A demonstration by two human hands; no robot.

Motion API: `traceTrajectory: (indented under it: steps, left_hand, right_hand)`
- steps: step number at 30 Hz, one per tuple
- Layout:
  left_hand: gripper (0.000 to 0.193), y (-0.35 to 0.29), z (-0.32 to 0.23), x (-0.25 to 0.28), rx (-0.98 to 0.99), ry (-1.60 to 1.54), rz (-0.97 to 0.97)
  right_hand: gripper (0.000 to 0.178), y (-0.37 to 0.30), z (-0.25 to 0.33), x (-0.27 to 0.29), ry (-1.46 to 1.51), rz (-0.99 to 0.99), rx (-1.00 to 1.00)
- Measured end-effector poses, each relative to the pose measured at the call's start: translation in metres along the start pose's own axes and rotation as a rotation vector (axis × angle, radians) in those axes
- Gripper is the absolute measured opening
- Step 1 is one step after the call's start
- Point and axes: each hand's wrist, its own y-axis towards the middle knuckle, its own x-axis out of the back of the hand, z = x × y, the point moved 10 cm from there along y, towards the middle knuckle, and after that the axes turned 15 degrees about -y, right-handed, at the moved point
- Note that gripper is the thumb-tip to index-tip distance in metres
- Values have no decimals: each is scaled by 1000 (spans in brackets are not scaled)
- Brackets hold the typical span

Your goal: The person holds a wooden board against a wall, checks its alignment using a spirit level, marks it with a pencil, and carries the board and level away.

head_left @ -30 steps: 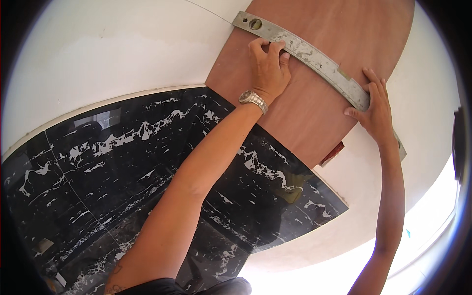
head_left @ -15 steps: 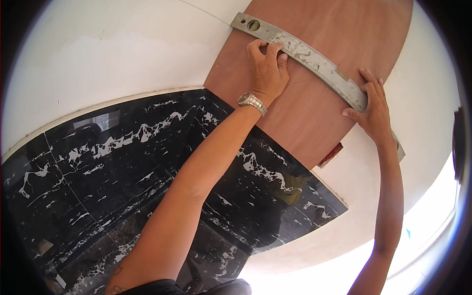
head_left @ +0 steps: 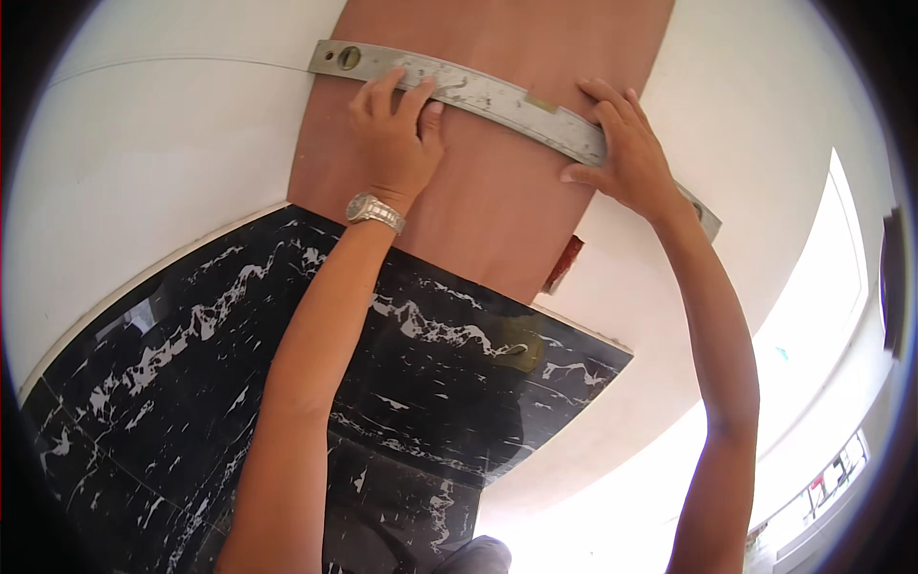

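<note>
A long grey spirit level point(head_left: 478, 103), its face worn and spotted, lies across a reddish-brown panel point(head_left: 488, 201) on the wall. Its left end, with a round vial, reaches just past the panel's left edge; the other end sticks out beyond the right edge. My left hand point(head_left: 397, 139), with a metal watch point(head_left: 376, 212) at the wrist, has its curled fingertips on the level's lower edge left of the middle. Farther right, my right hand point(head_left: 626, 153) grips the level, thumb below and fingers over it, covering part of it.
Glossy black tiles with white veins point(head_left: 430, 325) cover the lower wall and meet in a corner. White wall point(head_left: 163, 143) flanks the panel. A dark red recess point(head_left: 564, 265) shows beside the panel's lower right edge. Bright light comes from an opening point(head_left: 813, 316) at right.
The whole view has turned, so panel, level and both hands appear farther left and the level lies flatter. Both hands stay on the level, which keeps about the same place on the panel.
</note>
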Motion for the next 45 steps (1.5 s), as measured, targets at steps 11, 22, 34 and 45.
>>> traceTrajectory:
  steps: [11,22,34,45]
  left_hand:
    - [29,-3,7,-4,43,-9,75]
    - [28,-1,5,-5,77,36,95]
    - [32,-4,15,-7,127,36,86]
    - [32,-6,14,-10,110,1,60]
  right_hand:
    - [76,-81,-41,14,-132,194,-171]
    - [67,-139,-86,33,-277,173,-342]
    - [63,-177,-107,34,-14,-12,-461]
    - [65,-180,-106,35,-8,-31,-433]
